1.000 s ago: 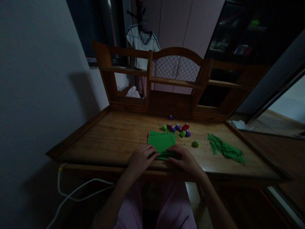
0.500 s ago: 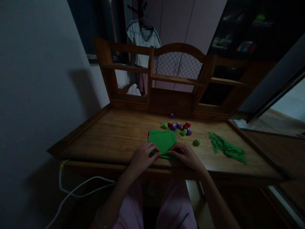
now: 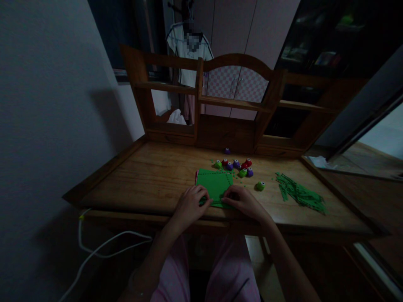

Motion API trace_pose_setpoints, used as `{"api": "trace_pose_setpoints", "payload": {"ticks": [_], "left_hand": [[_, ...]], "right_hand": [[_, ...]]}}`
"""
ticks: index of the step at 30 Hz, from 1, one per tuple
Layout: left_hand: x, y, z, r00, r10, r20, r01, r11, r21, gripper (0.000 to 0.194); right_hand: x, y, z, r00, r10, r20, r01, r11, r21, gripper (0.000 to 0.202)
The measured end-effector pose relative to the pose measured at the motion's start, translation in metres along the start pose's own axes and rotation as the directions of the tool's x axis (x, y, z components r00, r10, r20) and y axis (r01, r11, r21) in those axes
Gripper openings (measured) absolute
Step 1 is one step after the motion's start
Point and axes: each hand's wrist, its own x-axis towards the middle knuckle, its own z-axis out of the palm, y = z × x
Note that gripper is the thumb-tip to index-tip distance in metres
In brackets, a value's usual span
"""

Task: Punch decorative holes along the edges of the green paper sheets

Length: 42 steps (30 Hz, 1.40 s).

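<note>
A green sheet (image 3: 214,184) with dark dashed lines lies near the desk's front edge, a bit of pink showing at its left side. My left hand (image 3: 192,205) is at its lower left corner, fingers curled, thumb and forefinger pinched near the sheet's lower edge. On the lower right part of the sheet, my right hand (image 3: 242,202) has its fingertips pressed together. Whatever lies between the fingertips of either hand is too small and dark to make out. Just beyond the sheet sit several small red, purple and green (image 3: 242,173) punches with white tops.
Green strips (image 3: 300,195) lie in a heap at the right of the wooden desk (image 3: 141,176). One green punch (image 3: 260,186) stands apart, and a purple one (image 3: 227,150) is near the wooden shelf (image 3: 226,130). A white cable (image 3: 126,233) hangs at the lower left.
The fingers of my left hand have curled more, with a wider gap between thumb and forefinger. My right hand has barely moved. The sheet stays in place.
</note>
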Motion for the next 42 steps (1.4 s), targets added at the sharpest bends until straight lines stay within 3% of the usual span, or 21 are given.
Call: {"api": "trace_pose_setpoints", "payload": {"ticks": [19, 30, 42], "left_hand": [[-0.001, -0.001, 0.000, 0.999, 0.038, 0.028, -0.039, 0.999, 0.035, 0.009], [0.007, -0.009, -0.004, 0.997, 0.075, 0.019, -0.076, 0.995, 0.060, 0.010], [0.012, -0.014, -0.006, 0.990, 0.096, 0.100, -0.105, 0.991, 0.083, 0.011]], "right_hand": [[0.004, -0.001, -0.001, 1.000, 0.004, 0.020, -0.004, 1.000, -0.019, 0.017], [0.005, 0.002, 0.005, 0.998, -0.009, -0.060, 0.006, 0.998, -0.055, 0.017], [0.004, 0.005, 0.008, 0.997, -0.014, -0.077, 0.010, 0.999, -0.046, 0.016]]}}
